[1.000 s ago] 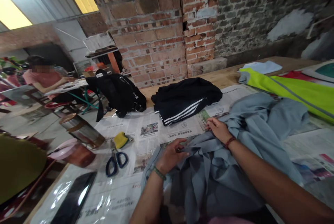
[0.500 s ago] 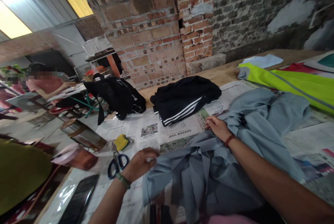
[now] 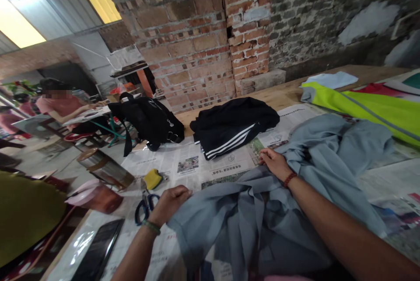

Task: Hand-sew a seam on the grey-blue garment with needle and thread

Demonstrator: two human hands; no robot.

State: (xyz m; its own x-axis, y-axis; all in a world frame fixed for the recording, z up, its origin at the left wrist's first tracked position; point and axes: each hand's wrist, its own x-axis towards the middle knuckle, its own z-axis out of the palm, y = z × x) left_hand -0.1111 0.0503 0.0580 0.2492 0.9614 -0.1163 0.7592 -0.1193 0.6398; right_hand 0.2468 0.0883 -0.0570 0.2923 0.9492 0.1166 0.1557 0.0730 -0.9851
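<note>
A large grey-blue garment [image 3: 236, 211] lies crumpled across the newspaper-covered table, spreading from the front toward the right. My left hand [image 3: 172, 204], with a green bracelet at the wrist, is closed on the garment's left edge. Further right, my right hand [image 3: 274, 163], wearing a red bead bracelet, pinches the same cloth along its upper edge. Between the two hands the fabric hangs in loose folds. Scissors with blue handles [image 3: 146, 206] lie just left of my left hand, and a yellow sponge [image 3: 152, 179] is beyond them.
Black clothing with white stripes [image 3: 234, 128] and a black bag [image 3: 147, 121] sit at the back. To the left are a phone [image 3: 96, 250], a pink-lidded cup [image 3: 95, 196] and a steel flask [image 3: 105, 169]. A yellow safety vest [image 3: 370, 106] lies right. A person [image 3: 62, 106] sits at another table.
My left hand has moved slightly left, drawing the garment's left edge outward over the newspaper. My right hand stays in nearly the same place.
</note>
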